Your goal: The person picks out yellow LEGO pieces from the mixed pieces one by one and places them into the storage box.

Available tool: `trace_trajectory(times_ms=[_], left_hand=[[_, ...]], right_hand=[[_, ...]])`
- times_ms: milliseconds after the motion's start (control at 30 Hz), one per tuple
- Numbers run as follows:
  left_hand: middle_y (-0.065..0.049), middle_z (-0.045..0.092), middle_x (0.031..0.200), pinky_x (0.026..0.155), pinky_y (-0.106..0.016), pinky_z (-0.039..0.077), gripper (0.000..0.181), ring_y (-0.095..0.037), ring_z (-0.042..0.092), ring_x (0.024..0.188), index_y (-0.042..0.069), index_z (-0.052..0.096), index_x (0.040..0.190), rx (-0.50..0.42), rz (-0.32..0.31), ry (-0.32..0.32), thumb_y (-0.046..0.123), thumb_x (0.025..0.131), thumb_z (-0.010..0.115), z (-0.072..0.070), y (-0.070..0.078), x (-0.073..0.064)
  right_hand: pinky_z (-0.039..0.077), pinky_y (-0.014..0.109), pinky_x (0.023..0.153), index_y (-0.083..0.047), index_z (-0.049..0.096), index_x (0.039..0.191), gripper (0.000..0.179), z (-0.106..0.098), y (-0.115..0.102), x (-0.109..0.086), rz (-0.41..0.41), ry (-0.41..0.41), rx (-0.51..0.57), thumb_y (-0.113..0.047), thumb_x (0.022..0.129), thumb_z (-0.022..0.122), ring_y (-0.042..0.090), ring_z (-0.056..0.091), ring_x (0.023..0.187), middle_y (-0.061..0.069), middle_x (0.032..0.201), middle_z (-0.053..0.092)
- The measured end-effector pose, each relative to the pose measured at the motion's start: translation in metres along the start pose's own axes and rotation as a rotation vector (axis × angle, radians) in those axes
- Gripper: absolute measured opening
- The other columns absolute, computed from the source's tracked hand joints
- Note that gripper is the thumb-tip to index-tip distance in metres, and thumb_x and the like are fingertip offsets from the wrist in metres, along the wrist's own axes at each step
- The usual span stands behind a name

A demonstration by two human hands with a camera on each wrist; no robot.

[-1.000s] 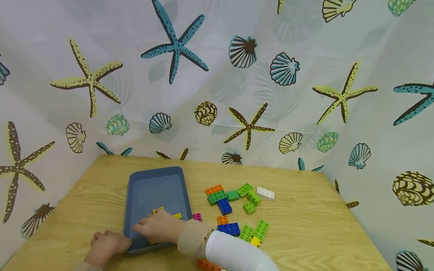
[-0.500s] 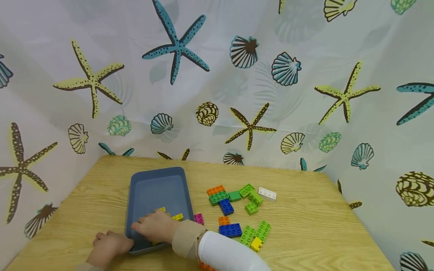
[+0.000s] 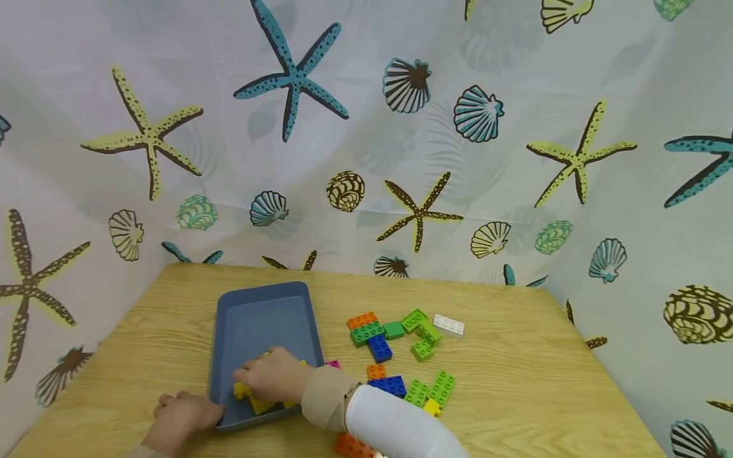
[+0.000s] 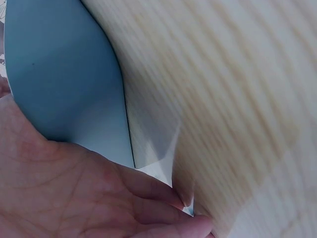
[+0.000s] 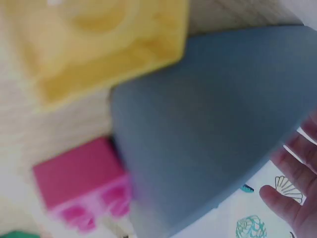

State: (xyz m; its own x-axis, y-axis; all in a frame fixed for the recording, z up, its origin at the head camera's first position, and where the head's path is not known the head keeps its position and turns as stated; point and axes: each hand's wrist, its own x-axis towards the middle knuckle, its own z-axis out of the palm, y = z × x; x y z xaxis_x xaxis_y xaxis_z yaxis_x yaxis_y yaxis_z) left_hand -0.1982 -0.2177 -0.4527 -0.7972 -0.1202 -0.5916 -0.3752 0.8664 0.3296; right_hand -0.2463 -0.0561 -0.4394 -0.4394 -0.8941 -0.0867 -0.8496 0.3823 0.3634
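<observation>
A blue-grey tray (image 3: 258, 324) lies on the wooden table at the left. My left hand (image 3: 186, 410) rests against its front left corner, fingers extended; in the left wrist view the palm (image 4: 69, 183) lies along the tray's outer wall. Inside the tray's front half, my right hand (image 3: 275, 376) is over several yellow toy bricks (image 3: 261, 405), partly covering them. From the right wrist, the thumb and fingers (image 5: 292, 166) show spread apart, with the fingertips partly hidden behind the tray wall.
Right of the tray lie loose bricks: blue (image 3: 380, 348), lime (image 3: 441, 385), orange (image 3: 362, 319) and white (image 3: 448, 326). A pink brick (image 5: 81, 173) sits beside the tray wall. An orange-red brick (image 3: 352, 445) lies near the right sleeve (image 3: 401, 426). A patterned curtain (image 3: 366, 127) hangs behind.
My right hand has shifted slightly rightward and back within the tray, uncovering yellow bricks at the tray's front left. The left hand has stayed at the corner.
</observation>
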Motion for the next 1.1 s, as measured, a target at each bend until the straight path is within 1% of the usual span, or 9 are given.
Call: trace_trajectory(times_ms=[67, 200, 300, 500, 567, 733, 867, 967, 1100], left_hand=[[-0.057, 0.011, 0.109, 0.094, -0.061, 0.017, 0.075, -0.064, 0.014, 0.106, -0.035, 0.015, 0.116, -0.018, -0.04, -0.005, 0.026, 0.083, 0.045, 0.0, 0.0, 0.001], [-0.057, 0.004, 0.114, 0.095, -0.061, 0.016, 0.079, -0.065, 0.009, 0.11, -0.035, 0.009, 0.117, -0.039, -0.076, -0.004, 0.026, 0.083, 0.045, 0.0, 0.0, 0.001], [-0.058, -0.003, 0.116, 0.097, -0.061, 0.012, 0.081, -0.065, 0.004, 0.112, -0.036, 0.005, 0.117, -0.058, -0.086, -0.013, 0.027, 0.084, 0.044, 0.0, 0.001, 0.001], [-0.056, 0.002, 0.115, 0.097, -0.06, 0.013, 0.081, -0.063, 0.008, 0.111, -0.035, 0.005, 0.118, -0.058, -0.107, -0.008, 0.027, 0.083, 0.045, 0.001, 0.002, 0.002], [-0.056, 0.004, 0.113, 0.097, -0.06, 0.014, 0.081, -0.063, 0.009, 0.11, -0.035, 0.006, 0.118, -0.051, -0.105, 0.002, 0.027, 0.082, 0.046, 0.002, 0.002, 0.002], [-0.057, 0.003, 0.113, 0.097, -0.06, 0.013, 0.081, -0.064, 0.008, 0.11, -0.035, 0.005, 0.117, -0.051, -0.098, 0.006, 0.027, 0.082, 0.045, 0.004, 0.002, 0.003], [-0.058, 0.0, 0.113, 0.098, -0.061, 0.009, 0.082, -0.065, 0.005, 0.11, -0.036, 0.004, 0.116, -0.053, -0.082, 0.008, 0.026, 0.082, 0.045, 0.005, 0.003, 0.002], [-0.059, -0.003, 0.113, 0.097, -0.062, 0.006, 0.081, -0.067, 0.003, 0.11, -0.037, 0.005, 0.114, -0.033, -0.054, 0.023, 0.026, 0.082, 0.044, 0.006, 0.003, 0.001], [-0.06, -0.001, 0.113, 0.096, -0.063, 0.008, 0.081, -0.069, 0.004, 0.109, -0.038, 0.007, 0.113, 0.005, -0.014, 0.059, 0.027, 0.082, 0.045, 0.007, 0.004, -0.001]], right_hand=[[0.044, 0.015, 0.07, -0.031, 0.05, 0.12, 0.03, -0.004, 0.005, -0.006, 0.002, -0.041, 0.015, -0.034, 0.09, 0.051, -0.005, 0.055, 0.088, -0.018, 0.11, 0.056], [0.044, 0.016, 0.066, -0.031, 0.052, 0.119, 0.03, -0.005, 0.015, -0.02, 0.003, -0.037, 0.0, -0.034, 0.09, 0.052, -0.004, 0.056, 0.087, -0.016, 0.107, 0.058], [0.044, 0.015, 0.06, -0.03, 0.055, 0.117, 0.028, -0.003, 0.022, -0.03, 0.018, -0.008, -0.018, -0.032, 0.09, 0.052, -0.003, 0.057, 0.081, -0.016, 0.102, 0.06], [0.045, 0.019, 0.068, -0.027, 0.055, 0.118, 0.029, 0.002, 0.035, -0.051, 0.069, -0.057, 0.014, -0.029, 0.09, 0.053, 0.002, 0.057, 0.086, -0.013, 0.103, 0.06], [0.045, 0.02, 0.068, -0.026, 0.054, 0.117, 0.029, 0.002, 0.04, -0.06, 0.069, -0.076, 0.009, -0.029, 0.089, 0.054, 0.003, 0.057, 0.086, -0.012, 0.102, 0.06], [0.043, 0.019, 0.063, -0.026, 0.057, 0.113, 0.026, 0.0, 0.05, -0.086, 0.066, -0.06, -0.038, -0.03, 0.087, 0.056, 0.004, 0.057, 0.078, -0.011, 0.099, 0.06], [0.045, 0.019, 0.064, -0.026, 0.058, 0.113, 0.028, 0.002, 0.058, -0.106, 0.099, -0.054, -0.061, -0.03, 0.085, 0.059, 0.005, 0.057, 0.079, -0.011, 0.098, 0.061], [0.046, 0.019, 0.066, -0.025, 0.059, 0.112, 0.029, 0.003, 0.063, -0.121, 0.135, -0.086, -0.052, -0.03, 0.083, 0.062, 0.005, 0.057, 0.08, -0.01, 0.096, 0.062], [0.047, 0.022, 0.067, -0.023, 0.059, 0.112, 0.032, 0.005, 0.071, -0.143, 0.179, -0.131, -0.019, -0.029, 0.081, 0.065, 0.006, 0.058, 0.083, -0.009, 0.099, 0.062]])
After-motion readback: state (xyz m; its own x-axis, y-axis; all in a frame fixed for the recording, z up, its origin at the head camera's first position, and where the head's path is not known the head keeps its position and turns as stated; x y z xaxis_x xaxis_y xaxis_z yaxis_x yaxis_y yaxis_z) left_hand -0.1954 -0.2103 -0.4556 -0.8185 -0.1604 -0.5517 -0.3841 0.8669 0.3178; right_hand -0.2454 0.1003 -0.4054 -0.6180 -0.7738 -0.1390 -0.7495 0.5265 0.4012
